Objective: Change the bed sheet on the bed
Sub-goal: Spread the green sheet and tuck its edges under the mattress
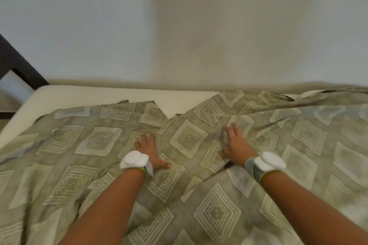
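Head view has the person leaning over the bed, left hand point(150, 150) and right hand point(236, 144) both flat, fingers spread, gripping nothing, probably smoothing the olive-green diamond-patterned cotton bed sheet point(217, 213). It's rumpled, stopping short of the cream foam mattress's point(111, 94) far edge and left corner by the wall.

A bedroom in a home, seemingly. Under both flat-pressed hands lies a patterned green bed sheet point(199, 145) with pale diamond motifs, spread over a cream mattress point(123, 95) that shows bare beyond the fingertips. Past it rises a plain painted wall point(179, 26); a dark wooden frame point(18, 65) stands far left.
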